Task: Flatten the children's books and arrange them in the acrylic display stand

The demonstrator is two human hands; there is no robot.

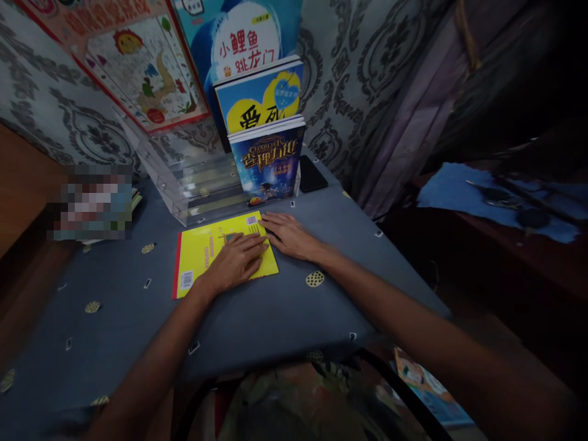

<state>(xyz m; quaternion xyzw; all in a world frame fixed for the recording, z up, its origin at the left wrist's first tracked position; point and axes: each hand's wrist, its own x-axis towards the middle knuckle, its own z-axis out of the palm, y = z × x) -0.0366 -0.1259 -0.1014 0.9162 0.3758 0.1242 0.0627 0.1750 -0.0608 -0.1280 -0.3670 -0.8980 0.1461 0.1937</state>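
A thin yellow book (195, 254) with a red spine lies closed and flat on the table, a barcode at its lower left corner. Across its middle rests my left hand (236, 260), fingers stretched flat on the cover. My right hand (291, 234) lies at the book's right edge, its fingertips touching the upper right corner and its fingers extended. Neither hand grips anything. Just beyond the book stands a clear tiered rack (184, 208). On its right side, a dark blue book (271, 165) stands upright in front of a blue and yellow book (229, 110).
Two larger picture books, one pink-red (138, 73) and one blue (243, 30), stand at the back. A dark phone (312, 173) lies right of the rack. A blurred-out stack (92, 205) sits at left. The patterned grey tablecloth (285, 318) ends near my body.
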